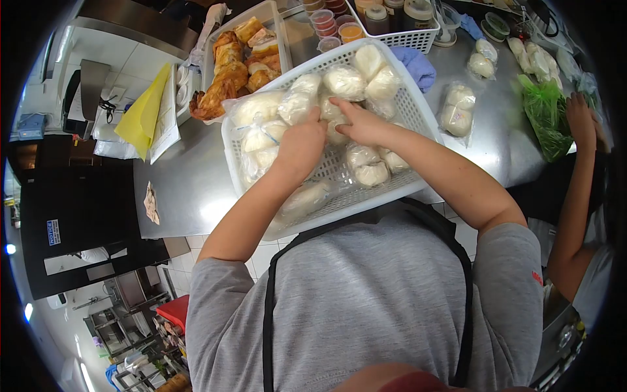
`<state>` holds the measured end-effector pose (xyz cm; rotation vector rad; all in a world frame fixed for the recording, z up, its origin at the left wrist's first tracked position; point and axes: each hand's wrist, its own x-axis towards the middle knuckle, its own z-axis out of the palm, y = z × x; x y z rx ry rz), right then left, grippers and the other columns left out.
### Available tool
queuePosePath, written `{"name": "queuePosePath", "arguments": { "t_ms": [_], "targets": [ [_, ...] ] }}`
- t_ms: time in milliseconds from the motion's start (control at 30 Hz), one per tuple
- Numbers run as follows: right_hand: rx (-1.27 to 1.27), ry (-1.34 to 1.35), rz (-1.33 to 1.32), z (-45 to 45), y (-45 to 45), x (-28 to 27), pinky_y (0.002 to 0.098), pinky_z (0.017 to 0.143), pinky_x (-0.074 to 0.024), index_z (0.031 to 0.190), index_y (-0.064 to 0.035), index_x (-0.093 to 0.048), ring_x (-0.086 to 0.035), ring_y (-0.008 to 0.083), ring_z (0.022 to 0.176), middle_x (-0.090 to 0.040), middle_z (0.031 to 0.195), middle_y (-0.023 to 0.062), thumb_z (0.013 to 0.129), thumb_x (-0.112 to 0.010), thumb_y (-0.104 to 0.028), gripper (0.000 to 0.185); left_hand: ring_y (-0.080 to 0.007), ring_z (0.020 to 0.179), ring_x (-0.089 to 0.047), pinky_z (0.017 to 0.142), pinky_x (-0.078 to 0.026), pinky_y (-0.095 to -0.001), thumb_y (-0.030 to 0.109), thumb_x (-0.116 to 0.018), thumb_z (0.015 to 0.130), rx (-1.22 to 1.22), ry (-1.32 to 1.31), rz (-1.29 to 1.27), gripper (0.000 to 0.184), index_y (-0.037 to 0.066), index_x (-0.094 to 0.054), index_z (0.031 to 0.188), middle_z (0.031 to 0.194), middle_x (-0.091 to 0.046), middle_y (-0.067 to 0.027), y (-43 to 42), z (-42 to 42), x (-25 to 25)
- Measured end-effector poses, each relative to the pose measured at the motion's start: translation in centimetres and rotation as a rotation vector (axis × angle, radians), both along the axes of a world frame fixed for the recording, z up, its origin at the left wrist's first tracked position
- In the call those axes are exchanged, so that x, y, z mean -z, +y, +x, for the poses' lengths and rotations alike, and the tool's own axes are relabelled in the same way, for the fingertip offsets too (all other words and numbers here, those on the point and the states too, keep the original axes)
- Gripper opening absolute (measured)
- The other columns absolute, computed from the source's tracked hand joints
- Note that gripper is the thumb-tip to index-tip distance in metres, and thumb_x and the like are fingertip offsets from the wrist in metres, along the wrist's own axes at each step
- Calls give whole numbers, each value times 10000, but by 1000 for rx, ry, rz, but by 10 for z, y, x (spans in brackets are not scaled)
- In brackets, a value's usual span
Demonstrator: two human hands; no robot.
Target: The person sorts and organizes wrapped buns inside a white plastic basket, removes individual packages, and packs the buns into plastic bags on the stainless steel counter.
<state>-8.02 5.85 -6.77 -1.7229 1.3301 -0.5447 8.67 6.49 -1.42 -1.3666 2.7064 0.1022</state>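
A white perforated basket (418, 111) sits tilted at the counter's front edge, with several clear bags of white dough balls (345, 81) in it. Inside the basket, my left hand (302, 145) rests at a bag of dough in the middle; its fingertips are partly hidden, and I cannot tell whether it grips the bag. Just to the right, my right hand (358, 123) has its fingers apart and touches another bag of dough balls (332, 112). More bagged dough (369, 166) lies below my right forearm.
Roasted meat (225, 72) fills a plastic tub at the back left. Sauce cups (323, 23) and a white basket of jars (392, 36) stand behind. Bagged dough (458, 108) and a green bag (547, 117) lie right, beside a co-worker's hands (581, 121).
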Motion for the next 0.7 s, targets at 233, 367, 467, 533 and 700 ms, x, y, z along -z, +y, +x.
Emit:
{"name": "queuePosePath", "arguments": {
  "t_ms": [233, 367, 467, 533, 700],
  "targets": [
    [-246, 359, -210, -8, 1, -43, 451, 915, -418, 1166, -79, -537, -531, 324, 1092, -534, 1193, 114, 804, -633, -189, 391, -332, 830, -622, 697, -516, -421, 153, -718, 724, -55, 51, 10, 299, 32, -579, 959, 996, -542, -128, -1, 3, -11],
    [47, 557, -476, -46, 10, -71, 512, 986, -358, 1176, -137, -547, -468, 270, 1195, -536, 1219, 58, 742, -699, -157, 460, -333, 818, -625, 679, -516, -419, 198, -736, 718, -1, 13, 5, 429, 59, -529, 1067, 1013, -550, -132, -4, 4, -12],
    [277, 805, -779, -72, -3, -39, 555, 1057, -270, 1249, -193, -504, -398, 248, 1277, -506, 1291, 43, 693, -748, -138, 610, -313, 926, -603, 736, -501, -408, 260, -776, 670, -100, 191, 6, 590, 78, -495, 1155, 1062, -545, -118, -4, -22, -39],
    [197, 645, -691, -73, -4, -35, 555, 1098, -209, 1310, -218, -453, -368, 241, 1310, -470, 1348, 48, 678, -766, -142, 710, -305, 992, -570, 780, -482, -402, 274, -791, 649, 28, 243, -192, 657, 86, -476, 1195, 1088, -538, -108, -15, -33, -38],
    [164, 599, -728, -75, -12, -32, 572, 1076, -229, 1285, -197, -472, -413, 233, 1268, -494, 1311, 43, 703, -745, -146, 645, -297, 1090, -499, 872, -441, -394, 229, -806, 617, 198, 242, -454, 710, 112, -470, 1231, 1154, -519, -91, -54, -50, 3]
  ]
}}
